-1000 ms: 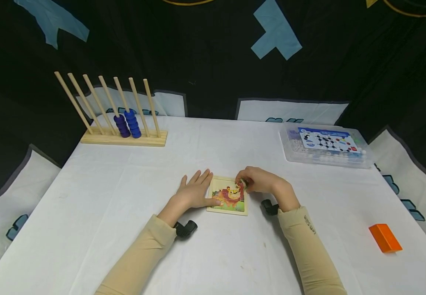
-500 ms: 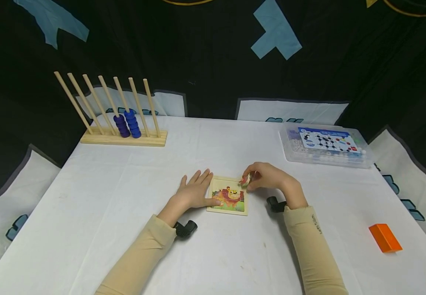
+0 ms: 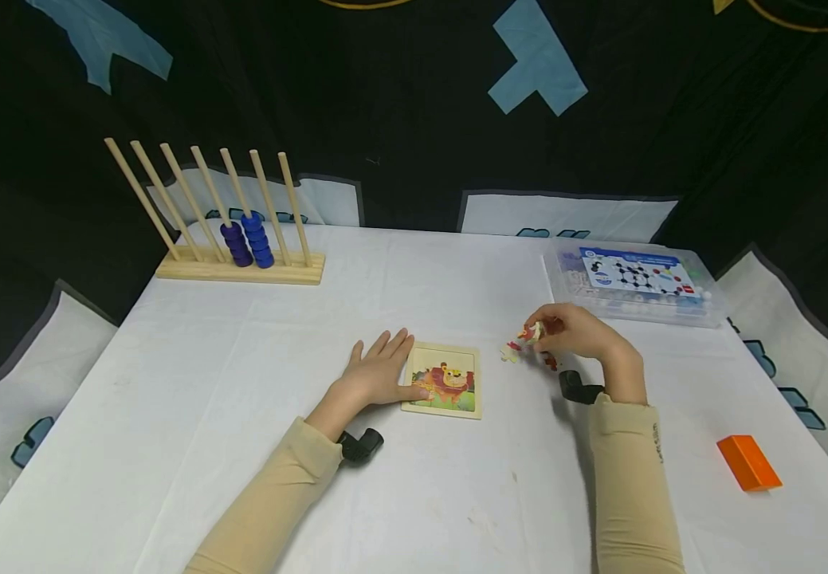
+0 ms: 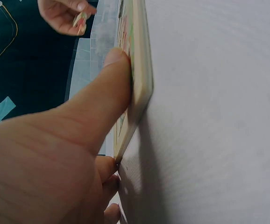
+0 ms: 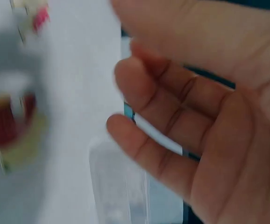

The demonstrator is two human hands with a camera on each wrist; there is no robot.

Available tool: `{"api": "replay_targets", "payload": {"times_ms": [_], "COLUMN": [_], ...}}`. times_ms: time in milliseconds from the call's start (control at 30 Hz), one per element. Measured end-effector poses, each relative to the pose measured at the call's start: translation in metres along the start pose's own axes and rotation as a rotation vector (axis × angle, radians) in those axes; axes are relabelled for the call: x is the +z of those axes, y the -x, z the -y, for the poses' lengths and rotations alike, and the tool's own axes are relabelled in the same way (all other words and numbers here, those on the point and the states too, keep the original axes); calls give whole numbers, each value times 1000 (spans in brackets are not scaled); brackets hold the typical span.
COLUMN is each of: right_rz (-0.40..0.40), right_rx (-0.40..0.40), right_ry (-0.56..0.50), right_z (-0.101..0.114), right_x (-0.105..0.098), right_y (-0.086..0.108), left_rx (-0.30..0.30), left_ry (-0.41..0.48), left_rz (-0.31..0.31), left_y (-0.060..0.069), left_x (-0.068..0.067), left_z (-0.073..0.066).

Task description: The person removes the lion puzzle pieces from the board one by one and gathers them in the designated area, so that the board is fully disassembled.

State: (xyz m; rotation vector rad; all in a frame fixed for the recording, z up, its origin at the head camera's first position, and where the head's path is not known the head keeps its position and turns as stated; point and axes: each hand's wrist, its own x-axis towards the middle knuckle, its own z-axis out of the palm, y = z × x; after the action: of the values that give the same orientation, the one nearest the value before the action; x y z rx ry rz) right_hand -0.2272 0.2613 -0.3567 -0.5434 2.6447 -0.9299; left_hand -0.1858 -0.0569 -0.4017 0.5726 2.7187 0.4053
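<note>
A square wooden picture puzzle (image 3: 445, 405) with a cartoon animal lies flat at the middle of the table. The left hand (image 3: 376, 378) rests at its left side, fingers spread and straight, thumb on the picture; the left wrist view shows that thumb over the frame's edge (image 4: 143, 88). To the right of the puzzle, the right hand (image 3: 574, 331) pinches a small puzzle piece (image 3: 529, 333) between thumb and fingers. Beside and under it lie a yellowish-red piece (image 3: 510, 351) and a dark red piece (image 3: 550, 362), both also in the right wrist view, blurred.
A wooden peg rack (image 3: 241, 273) with purple and blue beads stands at the back left. A clear plastic box (image 3: 636, 307) with a printed label lies at the back right, behind the right hand. An orange block (image 3: 749, 463) sits near the right edge.
The right hand has lifted a piece out of the puzzle's upper right corner and carried it rightward to the loose pieces, which now show. The left hand has stayed in place.
</note>
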Motion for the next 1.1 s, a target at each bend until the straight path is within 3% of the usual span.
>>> {"api": "replay_targets", "payload": {"times_ms": [200,467,633,867,1100], "right_rz": [-20,81,125,141,205], "right_rx": [65,287,380,413,552], "right_ry": [21,34,-2,-11,-9], "right_z": [-23,-46,-55,-56,-35], "right_x": [-18,-27,-28,-26,-27], "right_y": [23,47,52,48,47], "left_rx": [8,6,-1,9,10], "left_ry": [8,-6,-10,5,-12], "left_rz": [-3,2,8,-5,1], "left_y": [2,-1,-2,0,-2], "left_x": [0,2,2,0,3], "left_z": [-1,-1,0,-1,2]}}
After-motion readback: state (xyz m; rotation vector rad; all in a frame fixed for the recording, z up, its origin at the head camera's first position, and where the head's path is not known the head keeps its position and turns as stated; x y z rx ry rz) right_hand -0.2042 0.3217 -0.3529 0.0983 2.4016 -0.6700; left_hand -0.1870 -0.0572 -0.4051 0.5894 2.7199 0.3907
